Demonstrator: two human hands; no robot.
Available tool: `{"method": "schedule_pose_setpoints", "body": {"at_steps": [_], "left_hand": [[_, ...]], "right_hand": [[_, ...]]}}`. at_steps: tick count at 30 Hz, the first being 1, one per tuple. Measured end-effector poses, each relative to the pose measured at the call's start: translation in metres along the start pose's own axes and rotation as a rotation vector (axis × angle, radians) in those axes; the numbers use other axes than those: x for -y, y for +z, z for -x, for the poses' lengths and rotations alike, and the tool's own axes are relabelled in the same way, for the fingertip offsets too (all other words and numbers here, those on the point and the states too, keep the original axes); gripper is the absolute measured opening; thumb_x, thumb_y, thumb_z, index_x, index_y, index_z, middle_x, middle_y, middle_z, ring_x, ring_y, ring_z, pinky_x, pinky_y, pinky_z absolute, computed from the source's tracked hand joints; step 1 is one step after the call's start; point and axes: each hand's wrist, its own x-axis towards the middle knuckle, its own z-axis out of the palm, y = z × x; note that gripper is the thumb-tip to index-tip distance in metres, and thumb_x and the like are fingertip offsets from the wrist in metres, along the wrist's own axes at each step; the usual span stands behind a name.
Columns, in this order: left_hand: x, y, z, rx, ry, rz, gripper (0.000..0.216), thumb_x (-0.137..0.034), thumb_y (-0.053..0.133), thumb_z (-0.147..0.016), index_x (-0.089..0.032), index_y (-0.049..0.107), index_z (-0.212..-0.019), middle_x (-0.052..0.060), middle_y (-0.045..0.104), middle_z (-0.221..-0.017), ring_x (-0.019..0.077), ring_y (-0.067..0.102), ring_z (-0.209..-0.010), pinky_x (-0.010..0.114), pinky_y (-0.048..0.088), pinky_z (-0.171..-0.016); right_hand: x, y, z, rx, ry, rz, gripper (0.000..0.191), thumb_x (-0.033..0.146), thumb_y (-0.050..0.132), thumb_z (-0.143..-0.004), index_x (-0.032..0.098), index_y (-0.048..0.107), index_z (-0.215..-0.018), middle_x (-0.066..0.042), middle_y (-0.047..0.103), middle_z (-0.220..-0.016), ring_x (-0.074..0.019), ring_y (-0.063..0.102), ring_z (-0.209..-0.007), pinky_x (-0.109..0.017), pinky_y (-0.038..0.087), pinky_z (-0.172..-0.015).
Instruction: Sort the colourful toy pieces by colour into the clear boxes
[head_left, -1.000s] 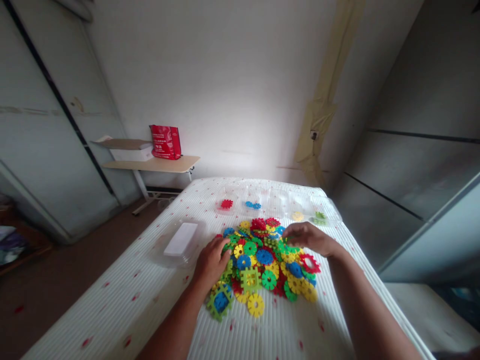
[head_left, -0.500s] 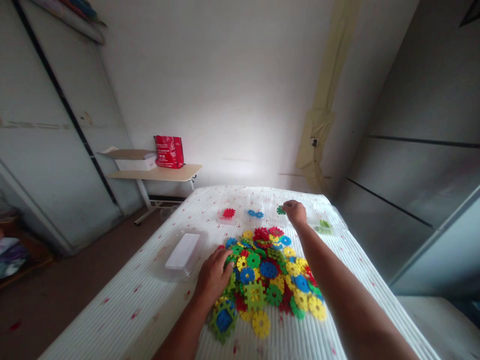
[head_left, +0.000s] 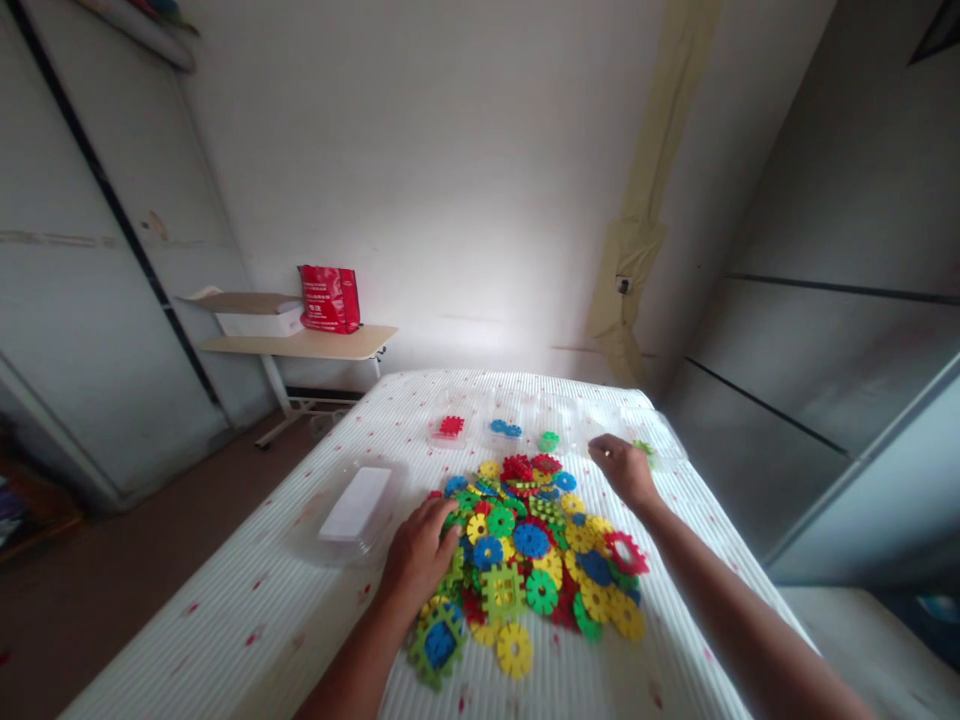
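A heap of toothed plastic building discs and squares (head_left: 531, 541) in red, yellow, blue and green lies on the striped bedspread (head_left: 247, 600). My left hand (head_left: 421, 545) rests against the heap's left edge, thumb apart from the fingers and nothing visibly gripped. Beyond the heap, my right hand (head_left: 624, 468) hovers near the clear boxes, its fingers curled together; what they hold, if anything, I cannot make out. Among the clear boxes at the back, one has red pieces (head_left: 451, 426), another blue discs (head_left: 506, 428), another a green disc (head_left: 550, 441). Light green pieces (head_left: 643, 452) sit in the rightmost, partly behind my right hand.
A clear lidded-looking container with a white panel (head_left: 356, 503) lies left of my left hand. Past the bed stands a small table (head_left: 330, 343) with a white box (head_left: 259, 320) and a red bag (head_left: 330, 298). Grey cabinets (head_left: 825, 400) line the right side.
My right hand has let go of the green disc, now in a clear box, and moved right and slightly nearer. My left hand stays by the heap. The view has shifted slightly.
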Motion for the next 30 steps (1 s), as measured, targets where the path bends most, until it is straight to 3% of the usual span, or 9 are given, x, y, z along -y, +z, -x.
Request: {"method": "schedule_pose_setpoints", "body": {"at_steps": [3,7,11,18,22,25,30], "left_hand": [[0.001,0.001,0.000,-0.015,0.015,0.005,0.030,-0.023,0.045,-0.082,-0.020,0.059,-0.107,0.008,0.063,-0.108,0.0207,0.058,-0.103,0.037,0.046,-0.092],[0.003,0.003,0.001,-0.047,0.031,-0.001,0.029,-0.025,0.044,-0.082,-0.020,0.060,-0.106,0.007,0.064,-0.107,0.0204,0.058,-0.103,0.036,0.046,-0.092],[0.002,0.005,0.001,-0.069,0.050,-0.021,0.028,-0.026,0.045,-0.083,-0.021,0.060,-0.105,0.007,0.064,-0.107,0.0209,0.058,-0.104,0.037,0.046,-0.092],[-0.004,0.005,0.000,-0.082,0.050,-0.058,0.027,-0.027,0.046,-0.082,-0.023,0.060,-0.105,0.005,0.065,-0.106,0.0203,0.058,-0.102,0.036,0.046,-0.092],[-0.007,0.008,0.002,-0.076,0.025,-0.094,0.027,-0.026,0.045,-0.083,-0.022,0.060,-0.106,0.006,0.063,-0.107,0.0208,0.057,-0.102,0.037,0.045,-0.092],[-0.010,0.009,0.004,-0.050,0.024,-0.109,0.028,-0.027,0.044,-0.084,-0.021,0.059,-0.107,0.008,0.062,-0.108,0.0217,0.056,-0.104,0.038,0.045,-0.092],[-0.017,0.006,0.004,-0.039,0.019,-0.098,0.027,-0.027,0.045,-0.084,-0.022,0.059,-0.107,0.007,0.062,-0.106,0.0215,0.056,-0.103,0.037,0.045,-0.092]], "right_hand": [[-0.026,-0.007,0.038,0.042,-0.026,-0.024,0.028,0.036,0.042,-0.079,0.018,0.064,-0.077,-0.007,0.068,-0.080,-0.0194,0.061,-0.071,-0.029,0.045,-0.068],[-0.060,-0.013,0.071,0.057,0.124,-0.013,0.029,0.037,0.040,-0.078,0.021,0.063,-0.079,-0.007,0.070,-0.083,-0.0223,0.063,-0.076,-0.032,0.047,-0.072],[-0.072,-0.016,0.073,0.098,0.274,-0.115,0.028,0.037,0.044,-0.074,0.020,0.064,-0.083,-0.006,0.070,-0.084,-0.0235,0.063,-0.082,-0.033,0.048,-0.075],[-0.071,-0.028,0.069,0.447,0.202,-0.338,0.043,0.049,0.057,-0.067,0.014,0.064,-0.091,-0.009,0.068,-0.091,-0.0235,0.061,-0.082,-0.034,0.049,-0.072],[-0.052,-0.035,0.076,0.518,0.160,-0.020,0.044,0.051,0.059,-0.068,0.016,0.061,-0.095,-0.010,0.067,-0.089,-0.0226,0.062,-0.077,-0.033,0.048,-0.068],[-0.031,-0.034,0.082,0.540,0.143,0.266,0.046,0.050,0.059,-0.068,0.018,0.060,-0.101,-0.012,0.065,-0.099,-0.0260,0.063,-0.085,-0.033,0.046,-0.069],[-0.020,-0.028,0.089,0.517,0.098,0.415,0.033,0.038,0.058,-0.070,0.019,0.060,-0.097,-0.011,0.066,-0.095,-0.0255,0.064,-0.082,-0.030,0.046,-0.064]]}}
